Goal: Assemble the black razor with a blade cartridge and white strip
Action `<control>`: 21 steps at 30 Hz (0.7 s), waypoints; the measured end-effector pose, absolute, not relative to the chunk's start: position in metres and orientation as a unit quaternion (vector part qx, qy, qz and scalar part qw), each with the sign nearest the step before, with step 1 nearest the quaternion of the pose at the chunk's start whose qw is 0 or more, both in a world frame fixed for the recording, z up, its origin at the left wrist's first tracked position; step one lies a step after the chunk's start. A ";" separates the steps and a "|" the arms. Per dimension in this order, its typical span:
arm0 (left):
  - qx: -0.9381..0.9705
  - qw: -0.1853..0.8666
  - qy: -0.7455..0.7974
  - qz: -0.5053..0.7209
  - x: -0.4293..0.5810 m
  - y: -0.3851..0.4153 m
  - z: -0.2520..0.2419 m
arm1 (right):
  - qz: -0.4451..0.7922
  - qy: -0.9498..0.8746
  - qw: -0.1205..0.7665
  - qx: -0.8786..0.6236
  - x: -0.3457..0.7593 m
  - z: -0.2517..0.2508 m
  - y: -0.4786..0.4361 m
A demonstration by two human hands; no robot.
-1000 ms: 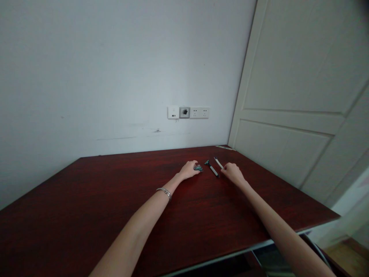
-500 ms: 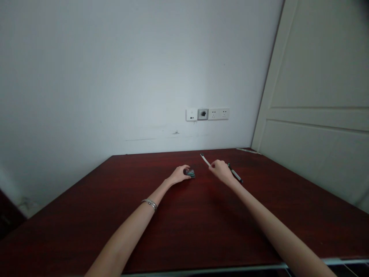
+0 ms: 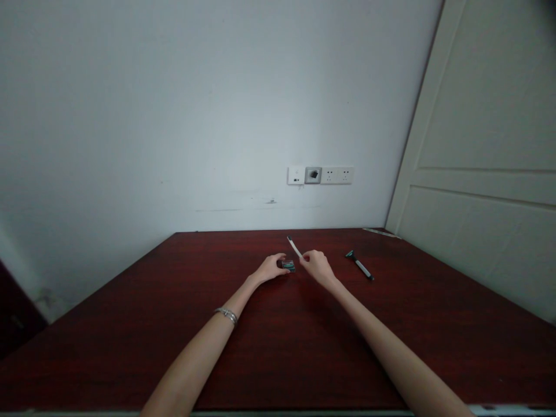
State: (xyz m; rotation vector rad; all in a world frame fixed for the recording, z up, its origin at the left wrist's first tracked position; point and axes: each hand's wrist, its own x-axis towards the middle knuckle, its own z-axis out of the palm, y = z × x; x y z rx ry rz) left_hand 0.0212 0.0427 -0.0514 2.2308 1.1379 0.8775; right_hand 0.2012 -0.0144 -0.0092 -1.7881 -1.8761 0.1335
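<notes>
My left hand (image 3: 270, 267) is curled around a small clear-and-teal case (image 3: 288, 266) on the tabletop, thumb on its near side and fingers on the far side. It looks like a pack of razor cartridges, but its contents are too small to make out. My right hand (image 3: 317, 264) pinches a slim pale razor handle (image 3: 295, 247) with a dark tip, which points away to the upper left. To the right of that hand lies a razor (image 3: 360, 266) with a green-and-black head and a grey handle, touched by neither hand.
The dark red wooden table (image 3: 260, 347) reaches back to a pale wall. A row of wall sockets (image 3: 320, 175) sits above its back edge. A thin pale strip (image 3: 381, 233) lies in the far right corner, beside a cream panelled door (image 3: 482, 231).
My right hand has moved left with the razor handle, closer to the case and away from the razor on the table. My left hand stays at the case. The view has shifted slightly.
</notes>
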 end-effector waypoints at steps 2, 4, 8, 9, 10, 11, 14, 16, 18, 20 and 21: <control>0.804 0.239 0.425 0.340 0.021 0.042 -0.049 | 0.054 -0.696 0.295 -0.652 0.202 -0.011 -0.015; 0.785 0.237 0.432 0.376 0.021 0.044 -0.045 | 0.050 -0.699 0.317 -0.639 0.202 -0.012 -0.015; 0.741 0.236 0.447 0.442 0.020 0.052 -0.038 | 0.030 -0.699 0.347 -0.625 0.205 -0.014 -0.014; 0.736 0.236 0.451 0.446 0.019 0.053 -0.037 | 0.032 -0.696 0.346 -0.628 0.206 -0.016 -0.014; 0.734 0.235 0.455 0.445 0.017 0.054 -0.037 | 0.038 -0.692 0.340 -0.636 0.208 -0.017 -0.014; 0.735 0.235 0.460 0.440 0.015 0.054 -0.038 | 0.047 -0.689 0.330 -0.644 0.210 -0.020 -0.014; 0.746 0.245 0.469 0.406 0.010 0.051 -0.042 | 0.069 -0.678 0.278 -0.677 0.215 -0.028 -0.015; 0.759 0.254 0.467 0.375 0.008 0.046 -0.046 | 0.072 -0.679 0.243 -0.689 0.215 -0.031 -0.016; 0.778 0.251 0.459 0.348 0.008 0.042 -0.049 | 0.068 -0.684 0.217 -0.693 0.212 -0.034 -0.018; 0.795 0.241 0.447 0.332 0.011 0.039 -0.051 | 0.061 -0.692 0.199 -0.691 0.208 -0.034 -0.019; 0.800 0.238 0.442 0.328 0.012 0.039 -0.052 | 0.059 -0.695 0.192 -0.690 0.206 -0.034 -0.020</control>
